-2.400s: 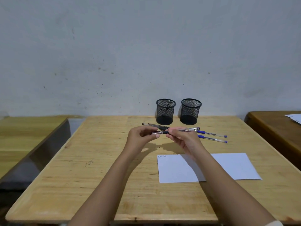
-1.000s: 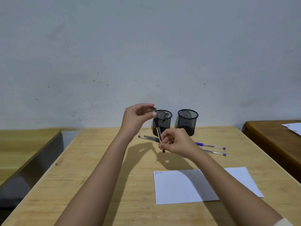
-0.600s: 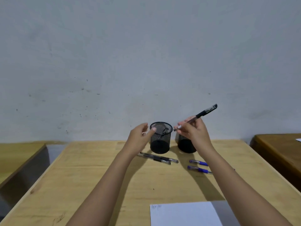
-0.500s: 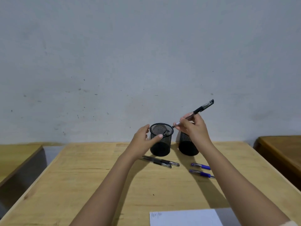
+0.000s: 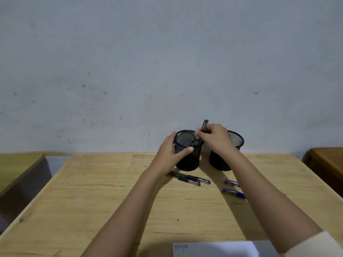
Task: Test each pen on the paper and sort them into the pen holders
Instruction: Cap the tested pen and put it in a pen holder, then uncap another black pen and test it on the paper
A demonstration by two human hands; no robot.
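Two black mesh pen holders stand at the table's far edge by the wall. My left hand [image 5: 169, 152] grips the side of the left pen holder [image 5: 187, 160]. My right hand [image 5: 216, 139] holds a black pen [image 5: 204, 125] nearly upright over that holder's rim, its lower end hidden behind my fingers; another pen's top shows inside the rim. The right pen holder [image 5: 236, 140] is partly hidden behind my right wrist. Two black pens [image 5: 189, 179] lie in front of the left holder. Two blue pens [image 5: 234, 193] lie to their right, partly under my forearm. The paper [image 5: 213, 249] lies at the bottom edge, with scribbles at its top-left corner.
The wooden table [image 5: 92, 201] runs up to a grey wall. A second wooden desk [image 5: 16, 167] stands to the left across a gap, and a darker one [image 5: 328, 160] to the right.
My right hand has swung the black pen from a raised slant to nearly upright over the left holder. My left hand has closed around that holder. The view has tilted down slightly.
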